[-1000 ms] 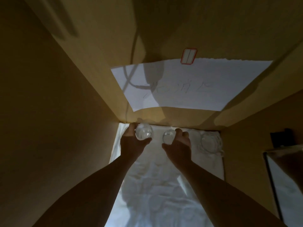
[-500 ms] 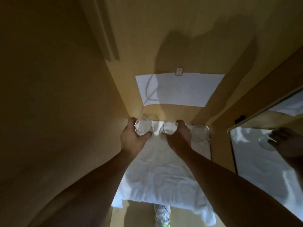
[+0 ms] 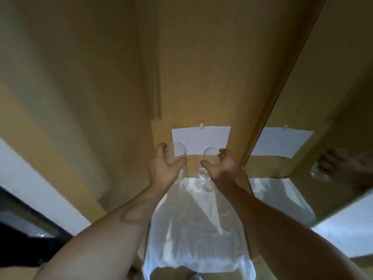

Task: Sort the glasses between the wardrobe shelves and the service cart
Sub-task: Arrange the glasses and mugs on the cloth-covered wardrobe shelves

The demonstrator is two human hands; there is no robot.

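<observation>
**Two glasses in hand over the shelf**

Wardrobe (image 3: 201, 77) interior fills the view, tan panels, a mirror (image 3: 302, 138) on the right side. White cloth (image 3: 191, 229) covers the shelf, hanging over its front edge. Paper (image 3: 201, 140) is pinned to the back panel. Left hand (image 3: 163, 170) is wrapped round one glass (image 3: 175, 156), thumb on one side, fingers behind; it looks held clear of the cloth. Right hand (image 3: 224, 166) is curled round a second glass (image 3: 210, 158), same style of grip. Below that one there's more clear glass (image 3: 203, 176) by the cloth's back edge; can't tell if it's a third glass or a reflection.

Judgement: step is carrying both glasses out of the wardrobe, probably toward the cart, which isn't in view. To do it well: keep both upright, keep them apart so the rims don't clink, clear the mirror edge on the right, don't snag the loose cloth while drawing back.
</observation>
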